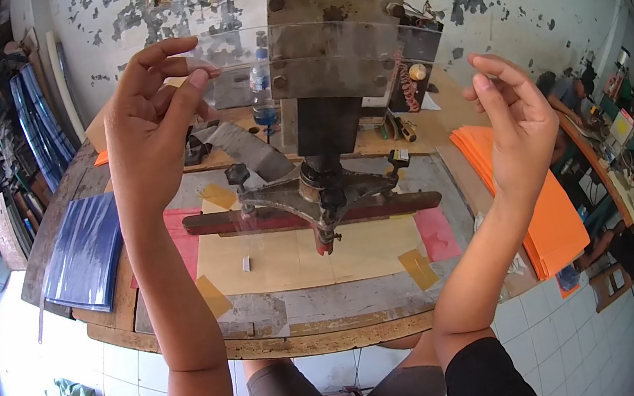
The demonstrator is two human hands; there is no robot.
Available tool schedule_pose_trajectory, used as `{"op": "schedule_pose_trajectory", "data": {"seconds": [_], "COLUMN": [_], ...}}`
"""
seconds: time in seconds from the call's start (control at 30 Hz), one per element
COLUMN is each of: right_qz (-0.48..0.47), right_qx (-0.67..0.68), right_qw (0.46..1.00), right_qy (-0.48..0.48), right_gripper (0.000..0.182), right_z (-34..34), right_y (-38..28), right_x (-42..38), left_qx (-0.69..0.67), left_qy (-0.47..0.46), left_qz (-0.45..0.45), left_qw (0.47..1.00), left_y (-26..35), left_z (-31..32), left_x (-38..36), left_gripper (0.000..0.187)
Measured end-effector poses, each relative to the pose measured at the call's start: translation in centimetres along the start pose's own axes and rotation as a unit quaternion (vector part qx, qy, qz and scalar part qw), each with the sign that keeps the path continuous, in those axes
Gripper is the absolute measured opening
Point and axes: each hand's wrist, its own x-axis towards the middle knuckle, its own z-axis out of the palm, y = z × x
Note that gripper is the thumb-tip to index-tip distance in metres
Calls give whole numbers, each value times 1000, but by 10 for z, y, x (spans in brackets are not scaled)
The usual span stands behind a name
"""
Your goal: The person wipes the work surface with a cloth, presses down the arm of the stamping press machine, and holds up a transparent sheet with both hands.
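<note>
My left hand pinches a clear strip above the table; I can't tell if my right hand does.

orange stack right of press, blue stack left.

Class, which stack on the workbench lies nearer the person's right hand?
The orange stack, right of the press; the blue stack lies to its left.
</note>
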Motion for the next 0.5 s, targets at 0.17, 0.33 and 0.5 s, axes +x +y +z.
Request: {"op": "schedule_pose_trajectory", "data": {"seconds": [0.17,0.33,0.5], "right_qz": [99,143,228], "right_qx": [-34,-96,-199], "right_qw": [993,979,929], "right_qy": [62,105,213], "right_gripper": [27,40,42], "right_z": [-13,-105,-268], "right_y": [-11,39,121], "right_x": [0,-4,-49], "left_qx": [5,7,8], "left_qy": [-23,-2,13], "left_qz": [1,1,31], "left_qw": [1000,1000,999], "left_y": [6,13,13], "left_z": [-2,-19,-31], "left_x": [2,1,1], "left_gripper": [38,39,36]}}
